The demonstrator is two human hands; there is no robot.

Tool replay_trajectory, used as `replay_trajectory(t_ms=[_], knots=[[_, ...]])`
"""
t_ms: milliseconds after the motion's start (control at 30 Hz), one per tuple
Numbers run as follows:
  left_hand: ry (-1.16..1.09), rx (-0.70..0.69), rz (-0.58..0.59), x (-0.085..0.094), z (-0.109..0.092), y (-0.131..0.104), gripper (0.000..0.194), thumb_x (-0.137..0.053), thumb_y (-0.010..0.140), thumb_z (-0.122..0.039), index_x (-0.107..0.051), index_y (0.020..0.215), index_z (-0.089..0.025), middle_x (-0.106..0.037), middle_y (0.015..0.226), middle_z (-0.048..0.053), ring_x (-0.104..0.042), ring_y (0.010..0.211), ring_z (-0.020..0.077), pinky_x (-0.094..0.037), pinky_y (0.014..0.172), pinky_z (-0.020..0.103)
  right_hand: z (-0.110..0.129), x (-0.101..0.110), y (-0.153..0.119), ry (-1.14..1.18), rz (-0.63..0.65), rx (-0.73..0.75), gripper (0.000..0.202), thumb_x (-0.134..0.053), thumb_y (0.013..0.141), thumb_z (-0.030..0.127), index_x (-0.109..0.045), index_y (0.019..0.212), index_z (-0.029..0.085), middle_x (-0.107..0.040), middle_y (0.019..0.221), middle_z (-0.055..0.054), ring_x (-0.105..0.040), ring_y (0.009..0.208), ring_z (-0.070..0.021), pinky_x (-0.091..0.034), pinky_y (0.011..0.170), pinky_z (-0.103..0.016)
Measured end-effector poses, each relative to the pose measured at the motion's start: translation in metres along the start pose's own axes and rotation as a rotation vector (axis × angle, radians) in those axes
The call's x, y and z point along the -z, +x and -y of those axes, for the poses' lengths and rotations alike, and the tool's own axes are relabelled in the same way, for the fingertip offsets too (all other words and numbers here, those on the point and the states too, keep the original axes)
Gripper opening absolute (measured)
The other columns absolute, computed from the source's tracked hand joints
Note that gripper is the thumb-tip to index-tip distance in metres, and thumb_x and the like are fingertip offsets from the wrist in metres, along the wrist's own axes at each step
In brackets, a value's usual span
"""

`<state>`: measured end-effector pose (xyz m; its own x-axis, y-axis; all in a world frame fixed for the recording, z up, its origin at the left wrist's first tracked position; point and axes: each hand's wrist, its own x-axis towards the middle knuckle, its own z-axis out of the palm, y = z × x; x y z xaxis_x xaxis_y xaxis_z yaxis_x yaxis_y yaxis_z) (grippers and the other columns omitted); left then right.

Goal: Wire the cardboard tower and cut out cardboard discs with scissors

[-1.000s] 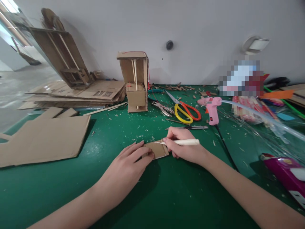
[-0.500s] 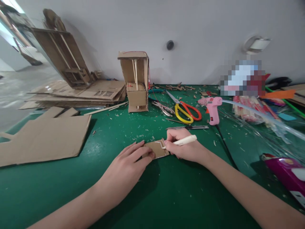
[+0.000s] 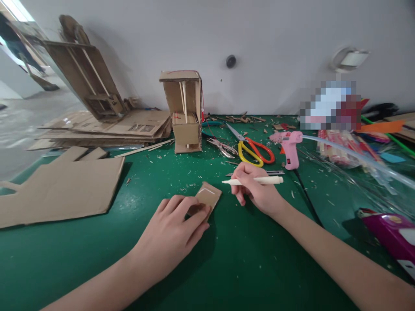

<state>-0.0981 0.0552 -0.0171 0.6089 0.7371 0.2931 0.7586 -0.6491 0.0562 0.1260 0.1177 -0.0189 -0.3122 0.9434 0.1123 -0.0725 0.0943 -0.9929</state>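
Observation:
A small cardboard piece (image 3: 211, 195) with a white line drawn near its far end lies tilted on the green table (image 3: 246, 263). My left hand (image 3: 181, 222) grips its near end between thumb and fingers, which hide part of it. Just to the right, my right hand (image 3: 254, 188) holds a white marker pen (image 3: 267, 180) above the table. The pen's tip points left and is apart from the cardboard. Behind that hand lies a utility knife (image 3: 275, 173), partly covered by the fingers and pen.
Beyond the hands are scissors (image 3: 254, 151), pliers (image 3: 223, 148), a pink glue gun (image 3: 291, 149) and a cardboard model (image 3: 187, 131). A large cardboard sheet (image 3: 68, 185) lies left, stacked cardboard (image 3: 106, 127) behind it. A magenta tool (image 3: 385, 235) sits right.
The pen has lifted off the cardboard and moved right with my right hand. My left hand has turned the cardboard piece so that its far end points away from me.

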Motion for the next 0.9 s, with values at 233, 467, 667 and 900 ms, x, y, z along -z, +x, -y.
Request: replay_trajectory(t_ms=[233, 467, 667, 900], knots=[[-0.055, -0.038, 0.058, 0.003, -0.013, -0.005, 0.030, -0.043, 0.093, -0.025, -0.053, 0.121, -0.021, -0.060, 0.111, 0.007, -0.057, 0.088, 0.0203, -0.051, 0.073, 0.039, 0.002, -0.005, -0.001, -0.225, 0.084, -0.088, 0.013, -0.057, 0.085, 0.028, -0.050, 0.078, 0.020, -0.059, 0.061, 0.004, -0.055, 0.043, -0.0081, -0.044, 0.038, -0.019], [-0.003, -0.155, -0.060, 0.004, -0.020, -0.006, 0.029, -0.042, 0.093, -0.023, -0.061, 0.114, -0.018, -0.067, 0.108, 0.004, -0.059, 0.104, 0.0237, -0.053, 0.083, 0.041, 0.000, -0.014, 0.000, -0.432, 0.111, -0.062, 0.028, -0.053, 0.088, 0.043, -0.046, 0.073, 0.020, -0.060, 0.060, 0.002, -0.054, 0.042, -0.0085, -0.039, 0.037, -0.019], [0.018, -0.206, -0.116, 0.003, -0.022, -0.006, 0.029, -0.044, 0.093, -0.023, -0.063, 0.114, -0.015, -0.069, 0.111, 0.003, -0.063, 0.106, 0.0214, -0.054, 0.091, 0.039, -0.001, -0.013, 0.002, -0.511, 0.155, -0.037, 0.022, -0.049, 0.089, 0.035, -0.045, 0.072, 0.020, -0.061, 0.059, 0.003, -0.053, 0.042, -0.0078, -0.037, 0.039, -0.019], [0.006, -0.208, -0.096, 0.004, -0.020, -0.005, 0.029, -0.043, 0.093, -0.021, -0.063, 0.113, -0.015, -0.069, 0.112, 0.004, -0.064, 0.105, 0.0207, -0.057, 0.089, 0.038, 0.001, -0.011, 0.002, -0.666, 0.126, 0.055, 0.023, -0.049, 0.088, 0.030, -0.044, 0.068, 0.020, -0.052, 0.051, 0.006, -0.045, 0.043, -0.0066, -0.031, 0.044, -0.021]])
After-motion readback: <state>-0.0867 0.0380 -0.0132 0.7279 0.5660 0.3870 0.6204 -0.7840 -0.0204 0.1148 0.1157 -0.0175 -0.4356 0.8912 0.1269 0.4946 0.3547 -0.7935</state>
